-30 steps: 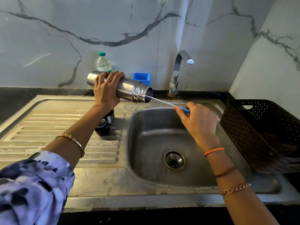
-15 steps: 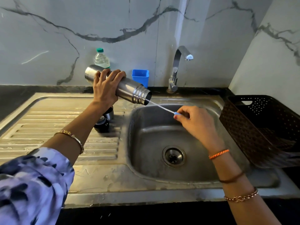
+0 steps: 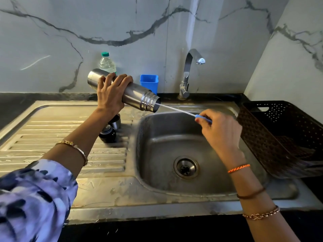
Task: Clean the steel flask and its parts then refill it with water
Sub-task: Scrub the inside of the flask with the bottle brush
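My left hand (image 3: 111, 95) grips the steel flask (image 3: 136, 96) around its middle and holds it nearly level above the sink's left rim, mouth pointing right and slightly down. A thin bottle brush (image 3: 176, 110) with a twisted wire stem runs into the flask's mouth; its bristle end is hidden inside. My right hand (image 3: 218, 130) pinches the brush's blue handle over the basin. The flask's steel cup (image 3: 116, 122) and dark stopper (image 3: 107, 135) stand on the drainboard below my left wrist.
The steel sink basin (image 3: 162, 154) with its drain lies below the hands, and the ribbed drainboard (image 3: 52, 137) to the left. A tap (image 3: 189, 70), a blue cup (image 3: 149, 82) and a plastic water bottle (image 3: 107, 64) stand at the back wall. A brown perforated basket (image 3: 279, 137) sits at the right.
My right hand has drawn the brush back out to the right, so more of the wire stem shows than half a second ago. The flask stays held in about the same place.
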